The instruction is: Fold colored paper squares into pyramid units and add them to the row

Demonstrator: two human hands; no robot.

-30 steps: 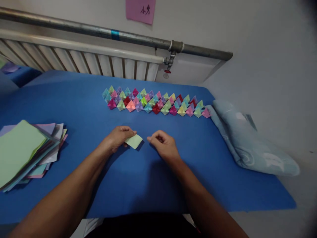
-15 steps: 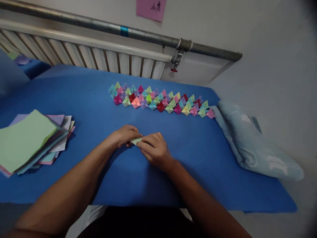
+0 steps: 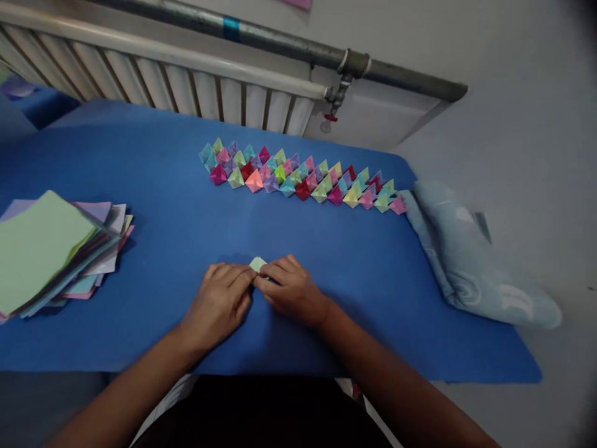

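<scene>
A small folded piece of pale green paper (image 3: 258, 264) lies between my hands near the middle of the blue table. My left hand (image 3: 219, 300) grips its left side, fingers bent and fingertips pressed on the paper. From the other side my right hand (image 3: 290, 287) pinches its right edge. Fingers cover most of the paper's near part; only its pointed top shows. Beyond my hands stand several rows of small folded paper pieces (image 3: 287, 186) in pink, green, blue, purple, red and yellow.
A stack of coloured paper sheets (image 3: 44, 249) lies at the left on the blue tabletop (image 3: 177, 218). A folded light-blue cloth (image 3: 476, 261) rests at the right end. Behind the table are a white radiator (image 3: 209, 96), a metal pipe (image 3: 289, 46) and a red-handled valve (image 3: 330, 117).
My left hand has come nearer to me and turned, its back now facing up. The pale green paper now shows a pointed top. The view has tilted slightly downward.
</scene>
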